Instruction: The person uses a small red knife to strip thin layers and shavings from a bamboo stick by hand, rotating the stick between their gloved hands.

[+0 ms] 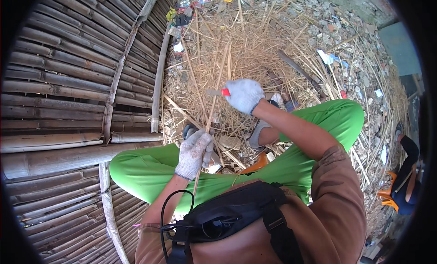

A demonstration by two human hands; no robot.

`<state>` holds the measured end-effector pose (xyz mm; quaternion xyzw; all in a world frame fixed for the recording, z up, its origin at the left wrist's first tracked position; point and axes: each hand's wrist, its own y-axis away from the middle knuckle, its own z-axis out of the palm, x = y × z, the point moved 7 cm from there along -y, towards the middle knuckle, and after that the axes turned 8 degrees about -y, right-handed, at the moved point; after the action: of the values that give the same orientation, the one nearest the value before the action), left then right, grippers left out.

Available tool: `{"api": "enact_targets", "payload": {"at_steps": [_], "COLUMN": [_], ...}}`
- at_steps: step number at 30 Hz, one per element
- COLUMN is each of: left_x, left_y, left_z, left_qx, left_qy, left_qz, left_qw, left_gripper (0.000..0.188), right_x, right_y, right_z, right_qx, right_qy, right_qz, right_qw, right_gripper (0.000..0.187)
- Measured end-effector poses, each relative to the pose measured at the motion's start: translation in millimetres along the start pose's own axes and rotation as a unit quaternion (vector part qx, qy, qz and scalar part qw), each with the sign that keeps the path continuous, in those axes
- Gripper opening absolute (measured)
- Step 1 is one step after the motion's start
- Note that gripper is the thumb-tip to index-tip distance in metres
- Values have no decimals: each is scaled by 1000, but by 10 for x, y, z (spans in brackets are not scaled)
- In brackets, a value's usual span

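Note:
In a whitish knit glove, my left hand (pixel 195 154) is closed around a long, thin bamboo strip (pixel 213 105). The strip slants up and away from my lap, and its lower end shows below that hand. My right hand (pixel 246 95), gloved likewise, grips a knife by its red handle (pixel 225 92). The knife's short, flat blade (pixel 212 92) points left and lies against or just over the strip; whether it touches I cannot tell. Both hands are in front of my bent legs in green trousers (pixel 318 120).
A wall of bamboo slats (pixel 68 91) stands close on my left. Pale shavings (pixel 255 45) and rubble cover the ground ahead, with a dark stick (pixel 298 66) lying across them. Part of an orange stool (pixel 258 165) shows beneath me. Another person's dark sleeve (pixel 409 148) appears at far right.

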<state>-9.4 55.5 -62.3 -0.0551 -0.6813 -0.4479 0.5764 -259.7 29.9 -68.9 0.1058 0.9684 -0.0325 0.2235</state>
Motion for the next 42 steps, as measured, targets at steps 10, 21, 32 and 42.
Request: {"api": "enact_targets", "payload": {"at_steps": [10, 21, 32, 42], "left_x": [-31, 88, 41, 31], "left_y": [124, -29, -77, 100], "left_z": [90, 23, -147, 36], "left_qx": [-75, -24, -2, -33], "left_qy": [-88, 24, 115, -23], "left_qz": [47, 42, 38, 30], "left_qw": [992, 999, 993, 999], "left_gripper": [41, 37, 34, 34], "right_x": [1512, 1031, -677, 541], "right_y": [-631, -370, 281, -478], "right_z": [-666, -412, 127, -337], "right_qx": [48, 44, -64, 38], "right_qy": [10, -93, -34, 23], "right_qz": [203, 204, -52, 68], "right_qw": [978, 974, 996, 997], "right_gripper": [39, 42, 27, 29]}}
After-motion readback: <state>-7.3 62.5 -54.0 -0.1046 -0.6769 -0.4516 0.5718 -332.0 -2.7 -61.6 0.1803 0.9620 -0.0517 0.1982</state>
